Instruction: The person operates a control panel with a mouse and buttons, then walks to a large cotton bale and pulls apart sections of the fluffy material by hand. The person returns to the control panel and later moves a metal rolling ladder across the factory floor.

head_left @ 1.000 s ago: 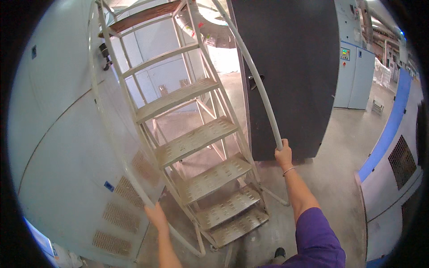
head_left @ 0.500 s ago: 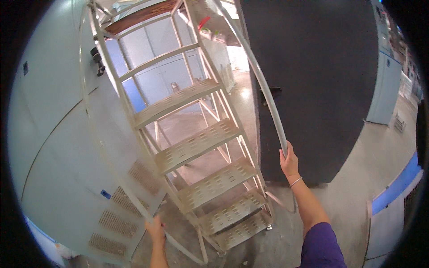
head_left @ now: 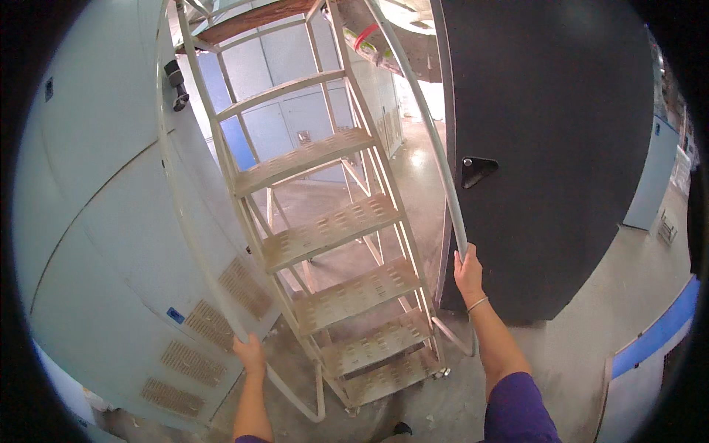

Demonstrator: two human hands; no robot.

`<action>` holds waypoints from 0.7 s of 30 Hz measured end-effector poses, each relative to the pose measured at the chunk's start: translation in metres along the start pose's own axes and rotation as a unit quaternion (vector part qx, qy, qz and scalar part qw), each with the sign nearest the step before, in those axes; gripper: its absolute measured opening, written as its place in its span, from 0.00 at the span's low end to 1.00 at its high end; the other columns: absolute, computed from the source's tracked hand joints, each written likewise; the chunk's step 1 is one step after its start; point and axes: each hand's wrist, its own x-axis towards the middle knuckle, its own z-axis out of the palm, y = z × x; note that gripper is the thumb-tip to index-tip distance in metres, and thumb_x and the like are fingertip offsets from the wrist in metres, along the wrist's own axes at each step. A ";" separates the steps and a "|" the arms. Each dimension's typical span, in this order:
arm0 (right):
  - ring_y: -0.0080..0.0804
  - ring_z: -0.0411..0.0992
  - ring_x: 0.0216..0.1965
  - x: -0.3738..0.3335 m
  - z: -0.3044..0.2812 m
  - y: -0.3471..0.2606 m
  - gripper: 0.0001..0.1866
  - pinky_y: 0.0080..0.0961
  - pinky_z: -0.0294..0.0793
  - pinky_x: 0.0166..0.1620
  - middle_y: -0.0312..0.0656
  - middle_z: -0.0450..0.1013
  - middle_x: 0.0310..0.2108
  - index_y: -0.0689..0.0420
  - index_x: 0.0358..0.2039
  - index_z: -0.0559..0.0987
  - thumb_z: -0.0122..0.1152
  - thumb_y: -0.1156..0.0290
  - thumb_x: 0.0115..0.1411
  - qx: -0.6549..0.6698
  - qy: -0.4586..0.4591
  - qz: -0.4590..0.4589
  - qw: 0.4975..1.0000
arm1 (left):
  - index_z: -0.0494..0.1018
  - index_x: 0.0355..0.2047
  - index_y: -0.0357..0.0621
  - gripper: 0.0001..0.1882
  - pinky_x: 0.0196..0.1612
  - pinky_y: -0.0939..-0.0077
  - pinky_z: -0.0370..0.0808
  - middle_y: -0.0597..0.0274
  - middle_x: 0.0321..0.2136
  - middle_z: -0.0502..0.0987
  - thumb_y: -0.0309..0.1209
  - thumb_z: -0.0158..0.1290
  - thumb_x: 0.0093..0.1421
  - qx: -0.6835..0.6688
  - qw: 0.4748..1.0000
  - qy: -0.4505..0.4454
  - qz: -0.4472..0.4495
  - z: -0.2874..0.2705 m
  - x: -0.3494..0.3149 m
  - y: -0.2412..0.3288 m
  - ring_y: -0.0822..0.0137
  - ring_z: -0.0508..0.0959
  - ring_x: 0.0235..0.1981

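A cream-coloured rolling ladder [head_left: 336, 229] with several perforated steps stands in front of me, tilted in the picture. Long curved handrails run down both of its sides. My left hand [head_left: 249, 353] is wrapped round the lower part of the left handrail [head_left: 193, 244]. On the other side, my right hand [head_left: 468, 272] grips the right handrail [head_left: 432, 133] just above its lower bend. At the top of the ladder is a brown platform [head_left: 251, 22]. Small casters [head_left: 443, 372] show under the bottom step.
Close on the left rises a pale grey cabinet [head_left: 96, 199] with vent slots [head_left: 193, 367]. A large dark panel [head_left: 546, 148] with a black latch [head_left: 478, 171] stands right of the ladder. Beyond the ladder are more pale cabinets [head_left: 273, 111]. Concrete floor [head_left: 591, 295] extends at the right.
The ladder and both hands have shifted relative to the cabinets, and the dark panel sits further right in view. Both hands keep their hold on the handrails. A dark shoe tip now shows below.
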 end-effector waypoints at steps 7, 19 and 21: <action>0.64 0.72 0.35 -0.021 -0.012 -0.014 0.15 0.51 0.71 0.36 0.64 0.72 0.33 0.63 0.42 0.63 0.54 0.68 0.60 0.041 -0.022 0.056 0.997 | 0.70 0.39 0.28 0.14 0.32 0.67 0.71 0.54 0.30 0.76 0.24 0.47 0.52 -0.035 0.999 -0.018 -0.004 -0.017 0.006 -0.039 0.62 0.72 0.25; 0.63 0.71 0.36 -0.054 -0.052 -0.087 0.13 0.50 0.70 0.36 0.62 0.72 0.32 0.61 0.42 0.62 0.52 0.71 0.61 -0.008 -0.009 0.096 0.995 | 0.68 0.33 0.31 0.12 0.26 0.69 0.66 0.61 0.22 0.70 0.27 0.49 0.50 -0.057 0.996 -0.053 -0.031 -0.076 0.006 -0.005 0.68 0.68 0.22; 0.62 0.72 0.34 -0.062 -0.057 -0.104 0.12 0.49 0.69 0.35 0.61 0.71 0.30 0.60 0.42 0.62 0.51 0.71 0.61 -0.005 -0.002 0.092 0.996 | 0.69 0.33 0.31 0.12 0.26 0.69 0.67 0.61 0.22 0.70 0.27 0.49 0.50 -0.019 0.997 -0.032 -0.073 -0.084 0.016 -0.013 0.68 0.68 0.22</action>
